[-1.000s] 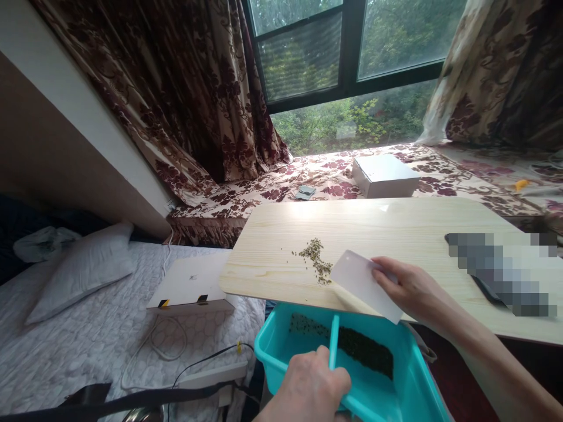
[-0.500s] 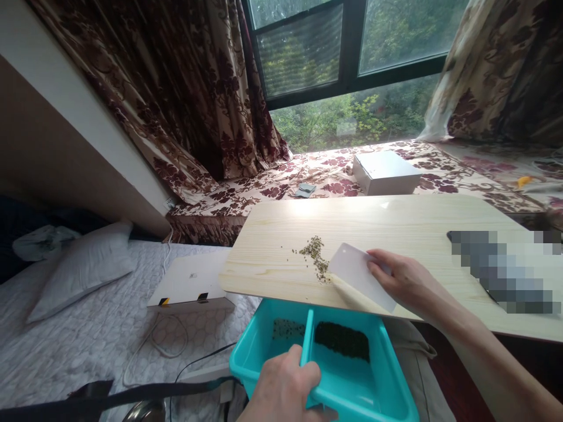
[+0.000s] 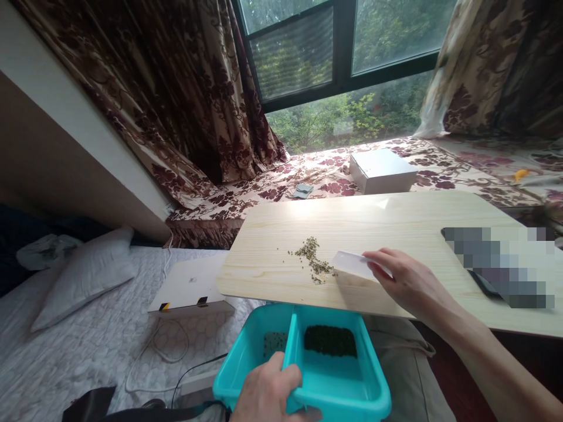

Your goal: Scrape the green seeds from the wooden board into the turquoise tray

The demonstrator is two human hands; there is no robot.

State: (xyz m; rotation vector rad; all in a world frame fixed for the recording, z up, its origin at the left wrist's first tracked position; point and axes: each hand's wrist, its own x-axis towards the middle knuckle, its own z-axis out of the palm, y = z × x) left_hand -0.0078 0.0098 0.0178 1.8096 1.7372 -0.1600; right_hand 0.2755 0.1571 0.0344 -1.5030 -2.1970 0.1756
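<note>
Head view: over the pale table (image 3: 268, 223), the right hand (image 3: 404, 278) pinches a white sheet (image 3: 350, 264) just beside loose seeds (image 3: 309, 249) on it. At the table's near edge, the left hand (image 3: 268, 390) grips — and partly hides — a turquoise bin (image 3: 334, 378) holding dark grains (image 3: 329, 341). Left of the table lies a white box (image 3: 189, 284); beyond the table, a silver box (image 3: 384, 164).

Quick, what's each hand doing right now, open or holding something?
Left hand: closed, holding the turquoise tub at its near edge.
Right hand: closed, holding a thin white scraper.
</note>
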